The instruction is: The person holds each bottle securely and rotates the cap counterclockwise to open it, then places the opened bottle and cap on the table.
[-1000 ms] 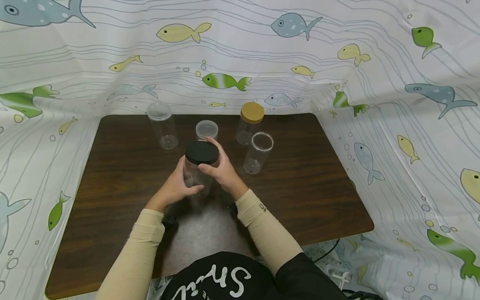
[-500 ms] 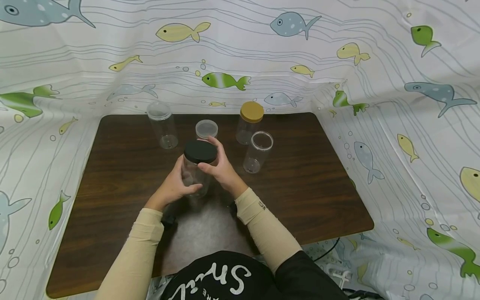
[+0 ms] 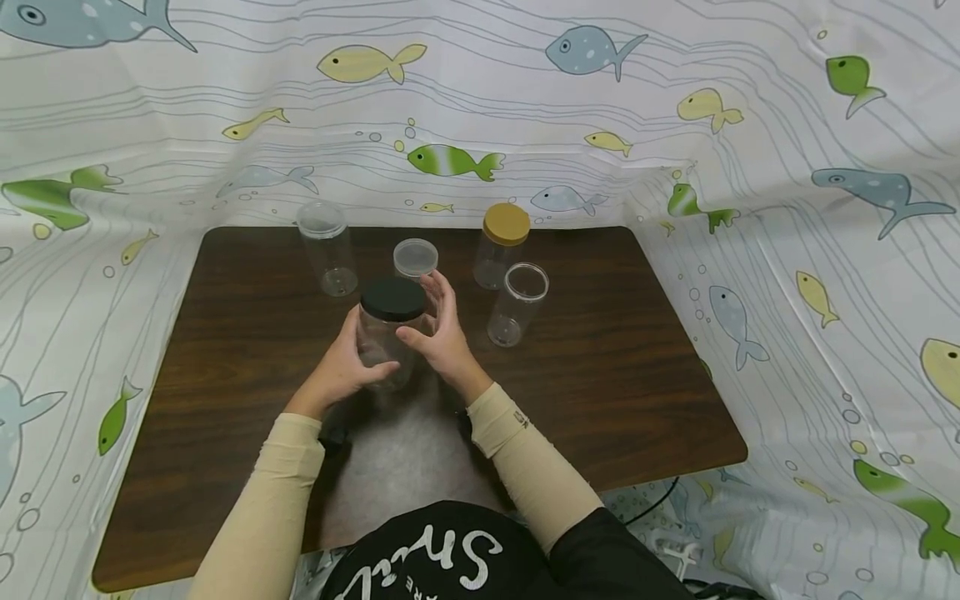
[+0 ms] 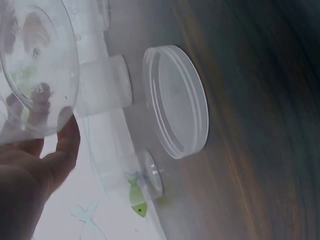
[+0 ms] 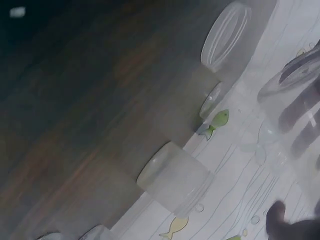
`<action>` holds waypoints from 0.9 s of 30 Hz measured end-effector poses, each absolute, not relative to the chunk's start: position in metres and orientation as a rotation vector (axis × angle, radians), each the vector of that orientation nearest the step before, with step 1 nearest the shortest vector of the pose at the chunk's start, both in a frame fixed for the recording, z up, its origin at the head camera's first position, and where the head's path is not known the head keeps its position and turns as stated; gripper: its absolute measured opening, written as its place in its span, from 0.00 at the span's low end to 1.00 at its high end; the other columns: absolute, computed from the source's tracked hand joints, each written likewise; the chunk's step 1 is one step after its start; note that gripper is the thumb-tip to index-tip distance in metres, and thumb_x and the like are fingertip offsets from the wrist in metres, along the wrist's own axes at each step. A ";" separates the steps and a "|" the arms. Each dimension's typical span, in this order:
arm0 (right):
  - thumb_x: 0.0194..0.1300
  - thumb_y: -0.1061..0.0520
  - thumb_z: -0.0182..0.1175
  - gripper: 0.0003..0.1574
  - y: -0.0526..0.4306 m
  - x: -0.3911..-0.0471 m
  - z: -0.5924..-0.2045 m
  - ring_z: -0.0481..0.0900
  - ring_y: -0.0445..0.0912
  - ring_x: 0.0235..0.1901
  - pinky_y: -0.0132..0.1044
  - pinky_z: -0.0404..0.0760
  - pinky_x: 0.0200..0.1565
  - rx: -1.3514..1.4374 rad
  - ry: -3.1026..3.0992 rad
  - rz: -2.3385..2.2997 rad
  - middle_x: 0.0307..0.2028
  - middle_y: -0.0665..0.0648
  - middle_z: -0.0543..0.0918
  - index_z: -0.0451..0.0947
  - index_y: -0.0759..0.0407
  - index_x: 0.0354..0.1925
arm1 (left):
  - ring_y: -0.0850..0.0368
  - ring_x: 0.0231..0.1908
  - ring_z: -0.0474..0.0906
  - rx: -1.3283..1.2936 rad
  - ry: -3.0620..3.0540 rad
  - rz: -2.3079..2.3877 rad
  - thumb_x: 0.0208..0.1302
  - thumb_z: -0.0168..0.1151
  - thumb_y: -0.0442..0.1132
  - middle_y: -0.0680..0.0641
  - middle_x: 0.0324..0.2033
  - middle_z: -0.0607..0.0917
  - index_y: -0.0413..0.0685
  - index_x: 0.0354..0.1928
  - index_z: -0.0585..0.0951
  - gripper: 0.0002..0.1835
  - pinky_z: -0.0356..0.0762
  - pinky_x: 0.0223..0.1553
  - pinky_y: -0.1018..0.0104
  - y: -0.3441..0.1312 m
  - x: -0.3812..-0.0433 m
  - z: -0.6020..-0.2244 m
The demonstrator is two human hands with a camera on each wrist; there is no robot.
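Observation:
Between my two hands, a clear jar (image 3: 381, 350) with a black lid (image 3: 393, 298) is held a little above the table. My left hand (image 3: 339, 360) grips its lower left side with the thumb across the front. On the right side my right hand (image 3: 446, 342) curves around the jar, thumb in front and fingers at the back; a narrow gap shows between those fingers and the lid. In the left wrist view the jar's clear bottom (image 4: 37, 60) fills the upper left corner, fingers showing through it. A translucent lid-shaped ring (image 4: 176, 102) appears on the table there.
Behind the hands stands a jar with a translucent lid (image 3: 416, 257). A taller clear jar (image 3: 327, 250) is at the back left. To the right are a yellow-lidded jar (image 3: 501, 250) and a lidless clear jar (image 3: 517, 307). A fish-print sheet (image 3: 480, 108) surrounds the brown table (image 3: 607, 367).
The black-lidded jar has shifted slightly left and up in the head view, with my left hand following. My right fingers have come away from the lid's edge; that hand has barely moved.

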State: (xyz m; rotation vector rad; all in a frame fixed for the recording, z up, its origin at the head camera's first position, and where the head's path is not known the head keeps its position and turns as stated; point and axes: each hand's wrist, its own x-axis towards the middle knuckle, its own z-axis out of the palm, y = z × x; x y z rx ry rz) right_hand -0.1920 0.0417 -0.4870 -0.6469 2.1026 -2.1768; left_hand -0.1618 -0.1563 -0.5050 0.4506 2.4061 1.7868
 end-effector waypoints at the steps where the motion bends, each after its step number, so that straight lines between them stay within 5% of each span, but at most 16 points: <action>1: 0.47 0.17 0.66 0.83 0.041 -0.189 -0.489 0.51 0.50 0.76 0.56 0.63 0.69 -0.645 2.149 -2.186 0.77 0.61 0.52 0.37 0.58 0.79 | 0.39 0.61 0.72 0.440 2.428 1.782 0.57 0.75 0.34 0.37 0.68 0.68 0.54 0.80 0.42 0.60 0.71 0.58 0.43 -0.157 -0.162 -0.506; 11: 0.53 0.16 0.60 0.75 0.032 -0.174 -0.491 0.60 0.48 0.73 0.53 0.62 0.70 -0.644 2.288 -2.058 0.75 0.59 0.58 0.40 0.52 0.80 | 0.36 0.64 0.71 0.499 2.551 1.707 0.54 0.77 0.34 0.34 0.67 0.70 0.50 0.80 0.44 0.61 0.65 0.64 0.37 -0.157 -0.163 -0.511; 17: 0.52 0.19 0.66 0.70 0.035 -0.182 -0.485 0.70 0.47 0.66 0.41 0.73 0.63 -0.518 2.177 -2.118 0.75 0.56 0.59 0.48 0.46 0.80 | 0.35 0.63 0.71 0.551 2.535 1.674 0.53 0.77 0.33 0.34 0.67 0.70 0.48 0.80 0.43 0.61 0.66 0.63 0.36 -0.151 -0.160 -0.508; 27: 0.48 0.26 0.74 0.73 0.043 -0.189 -0.476 0.71 0.47 0.64 0.34 0.74 0.58 -0.508 1.948 -2.268 0.71 0.61 0.67 0.46 0.62 0.70 | 0.33 0.65 0.68 0.531 2.488 1.666 0.55 0.77 0.36 0.33 0.72 0.63 0.46 0.80 0.43 0.60 0.64 0.64 0.34 -0.154 -0.159 -0.507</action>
